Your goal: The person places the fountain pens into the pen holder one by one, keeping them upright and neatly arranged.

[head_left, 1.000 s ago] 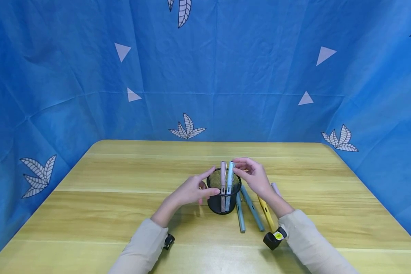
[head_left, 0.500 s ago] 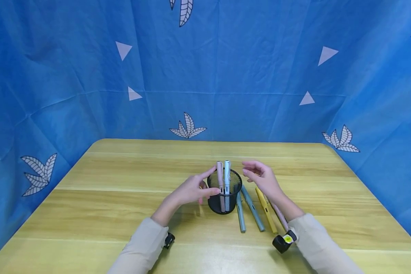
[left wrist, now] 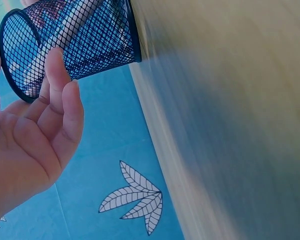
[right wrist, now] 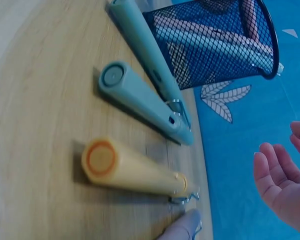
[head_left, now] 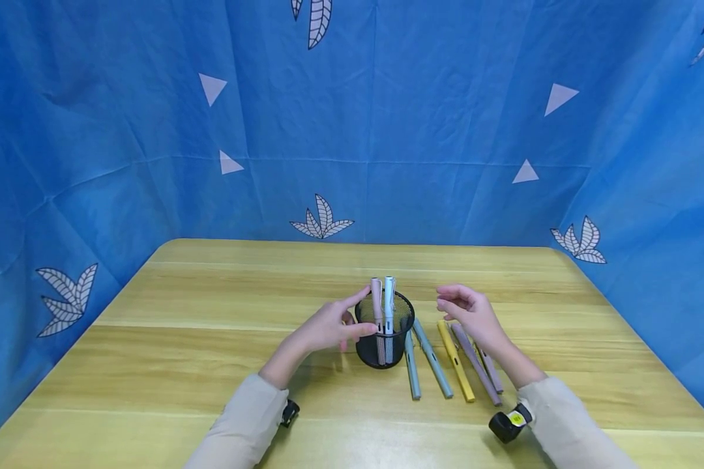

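A black mesh pen cup point(head_left: 368, 352) stands upright on the table. Two pens lean inside it, a pale purple one point(head_left: 377, 296) and a light blue one point(head_left: 390, 296). My left hand point(head_left: 328, 324) steadies the cup from the left, thumb and index finger spread round its rim; the left wrist view shows the other fingers bent against the mesh. Right of the cup my right hand point(head_left: 472, 316) hovers with loosely bent fingers and holds nothing. Beneath and beside it lie a yellow pen point(head_left: 457, 365) and two purple pens, the nearer one point(head_left: 478, 368) partly covering the other point(head_left: 493, 374).
Two teal pens lie just right of the cup, one point(head_left: 412, 371) close against its base and another point(head_left: 434, 361) beside that. The wooden table point(head_left: 240, 286) ends at a blue patterned cloth point(head_left: 457, 130) behind. Each wrist wears a small black camera.
My right hand has let go of the light blue pen at the cup and moved right, above the loose pens. Both pens in the cup have tipped slightly left. My left hand stays put.
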Demonstrator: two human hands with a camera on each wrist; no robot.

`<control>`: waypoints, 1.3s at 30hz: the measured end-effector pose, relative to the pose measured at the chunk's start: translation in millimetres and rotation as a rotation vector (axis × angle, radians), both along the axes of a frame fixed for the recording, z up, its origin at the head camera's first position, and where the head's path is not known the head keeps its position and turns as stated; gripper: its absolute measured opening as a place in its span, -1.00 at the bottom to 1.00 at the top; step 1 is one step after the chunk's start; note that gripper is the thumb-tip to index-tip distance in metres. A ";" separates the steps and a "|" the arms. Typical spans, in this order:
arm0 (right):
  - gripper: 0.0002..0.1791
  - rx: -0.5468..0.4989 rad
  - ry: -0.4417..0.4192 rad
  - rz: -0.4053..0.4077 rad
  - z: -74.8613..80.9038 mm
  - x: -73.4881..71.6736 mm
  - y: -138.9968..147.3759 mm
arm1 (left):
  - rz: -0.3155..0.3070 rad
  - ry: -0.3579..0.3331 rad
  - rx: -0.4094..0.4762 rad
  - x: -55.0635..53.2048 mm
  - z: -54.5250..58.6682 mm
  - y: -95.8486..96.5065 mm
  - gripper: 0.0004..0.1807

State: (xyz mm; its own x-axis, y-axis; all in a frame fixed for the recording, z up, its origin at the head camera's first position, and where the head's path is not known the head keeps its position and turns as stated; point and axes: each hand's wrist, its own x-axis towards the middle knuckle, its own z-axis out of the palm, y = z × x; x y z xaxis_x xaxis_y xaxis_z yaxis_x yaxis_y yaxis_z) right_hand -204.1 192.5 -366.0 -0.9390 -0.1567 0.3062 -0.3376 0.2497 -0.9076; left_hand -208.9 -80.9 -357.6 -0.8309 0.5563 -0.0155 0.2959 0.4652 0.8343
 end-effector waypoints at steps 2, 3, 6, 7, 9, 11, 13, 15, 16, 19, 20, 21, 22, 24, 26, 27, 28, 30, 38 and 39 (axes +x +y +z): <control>-0.72 0.004 -0.001 -0.002 -0.5 0.9 3.2 | 0.001 -0.003 0.001 -0.2 -0.4 0.1 -0.16; -0.72 0.007 -0.002 -0.004 -0.9 1.3 4.8 | 0.001 -0.004 0.001 -0.2 -0.6 0.1 -0.16; -0.71 0.020 -0.008 -0.009 -2.0 2.2 9.5 | 0.000 -0.003 0.001 -0.7 -1.1 0.3 -0.16; -0.71 0.026 -0.011 -0.012 -2.5 2.5 11.0 | -0.001 -0.003 0.001 -0.9 -1.2 0.5 -0.16; -0.71 0.037 -0.015 -0.015 -3.6 3.1 14.3 | -0.003 -0.003 0.001 -1.2 -1.4 0.7 -0.16; -0.70 0.043 -0.019 -0.018 -5.3 3.7 17.8 | -0.004 -0.003 -0.001 -1.5 -2.0 0.7 -0.15; -0.70 0.052 -0.024 -0.021 -7.4 3.9 21.6 | -0.005 -0.001 -0.004 -2.0 -2.6 0.8 -0.15; -0.69 0.063 -0.029 -0.020 -9.3 4.3 25.7 | -0.004 0.003 -0.007 -2.4 -3.2 0.8 -0.15; -0.68 0.069 -0.035 -0.020 -10.3 4.4 27.9 | -0.004 0.005 -0.008 -2.7 -3.4 0.8 -0.15; -0.65 0.091 -0.047 -0.010 -12.9 5.1 34.1 | -0.005 0.011 -0.009 -3.2 -4.2 0.6 -0.15; -0.64 0.098 -0.051 -0.004 -13.7 5.2 36.1 | -0.005 0.012 -0.009 -3.4 -4.4 0.5 -0.15; -0.63 0.102 -0.057 -0.002 -14.5 5.1 38.0 | -0.005 0.013 -0.009 -3.4 -4.5 0.4 -0.15; -0.62 0.110 -0.061 -0.001 -15.4 5.0 39.8 | -0.006 0.014 -0.009 -3.4 -4.6 0.2 -0.15; -0.62 0.124 -0.069 0.002 -16.8 4.7 43.1 | -0.006 0.016 -0.009 -3.5 -4.8 0.1 -0.15; -0.61 0.140 -0.078 0.000 -18.3 4.3 46.0 | -0.005 0.017 -0.009 -3.4 -5.3 0.0 -0.16; -0.61 0.146 -0.085 -0.003 -19.1 4.0 47.3 | -0.005 0.018 -0.008 -3.4 -5.6 0.0 -0.16; -0.61 0.153 -0.090 -0.004 -19.8 3.8 48.6 | -0.005 0.018 -0.008 -3.4 -5.7 0.0 -0.16; -0.59 0.160 -0.104 -0.007 -21.2 3.2 50.9 | -0.005 0.018 -0.009 -3.5 -6.0 0.1 -0.16; -0.53 0.190 -0.160 -0.023 -24.3 -0.1 57.3 | -0.001 0.015 -0.017 -2.1 -3.7 0.3 -0.16; -0.52 0.200 -0.169 -0.022 -24.3 -0.4 58.2 | -0.001 0.015 -0.019 -1.8 -3.4 0.3 -0.16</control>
State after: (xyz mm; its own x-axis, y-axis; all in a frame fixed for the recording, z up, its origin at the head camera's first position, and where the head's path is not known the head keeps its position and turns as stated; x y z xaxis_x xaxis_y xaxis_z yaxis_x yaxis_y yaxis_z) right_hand -204.6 250.7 -390.3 -0.9780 -0.1771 0.1101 -0.1781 0.4352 -0.8826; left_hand -210.7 -80.7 -361.0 -0.8305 0.5568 -0.0136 0.3085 0.4802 0.8211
